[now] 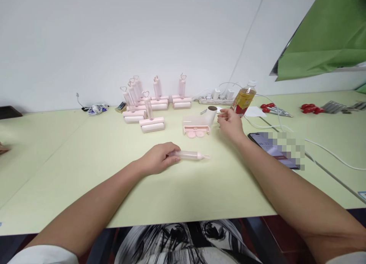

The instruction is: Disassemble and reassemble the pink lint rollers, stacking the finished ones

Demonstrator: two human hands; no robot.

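Pinning the pink handle (191, 155) flat on the pale green surface (85, 172), the left hand (158, 158) is wrapped around its thick end, the thin tip pointing right. The tip is slim and bare, so I'd say a hard press could snap it or make it skid. Further out, the right hand (231, 123) hovers with its fingers loosely parted at the white roll (211, 117), which leans beside the pink cover (196, 126). One clumsy nudge could send that roll away. Just behind the hand stands a bottle (243, 100), and a careless wrist could tip it towards the phone (264, 144). The pink rollers (148, 115) stand clear at the back.
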